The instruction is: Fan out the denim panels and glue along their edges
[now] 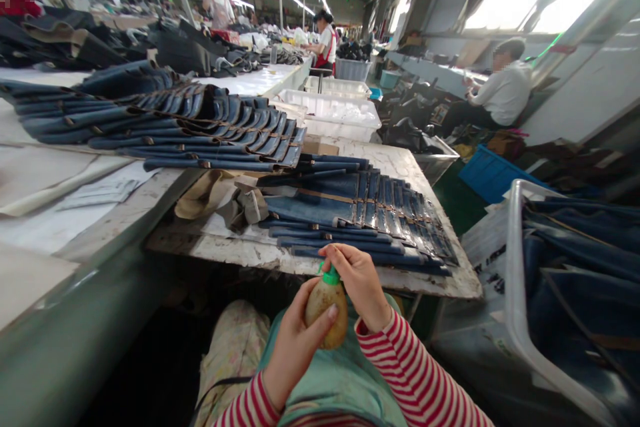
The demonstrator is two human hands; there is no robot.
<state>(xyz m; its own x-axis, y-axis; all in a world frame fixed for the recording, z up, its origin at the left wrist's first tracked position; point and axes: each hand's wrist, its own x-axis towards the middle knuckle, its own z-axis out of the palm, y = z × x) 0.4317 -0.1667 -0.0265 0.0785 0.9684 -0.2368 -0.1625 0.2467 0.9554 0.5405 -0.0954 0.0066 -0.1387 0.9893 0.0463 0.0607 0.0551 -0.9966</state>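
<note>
A long table [100,320] fills the left side. In front is a smaller table [425,167] with a worn, pale top. Far off, a person in a white top [505,93] sits on the right, and a person in a red apron [329,47] is near the middle. A big grey bin [515,280] stands close by on the right, with dark blue pieces [575,280] inside it. Behind it is a blue bin [495,173].

One big pile of blue pieces [175,113] lies at the back, fanned out in rows. The front pile [320,207] sits on the smaller table, and its right end looks shiny. Some grey-brown scraps [243,207] are at its left end.

A green apron [310,387] covers the lap. The left hand [300,327] is wrapped around a round, yellowish bottle [320,297], with its thumb across the front. The right hand [360,280] is narrow, with its fingers pinching at the top. The bottle is upright above the lap, just in front of the table edge. Its green cap [331,276] is on, partly hidden by the right fingers.
</note>
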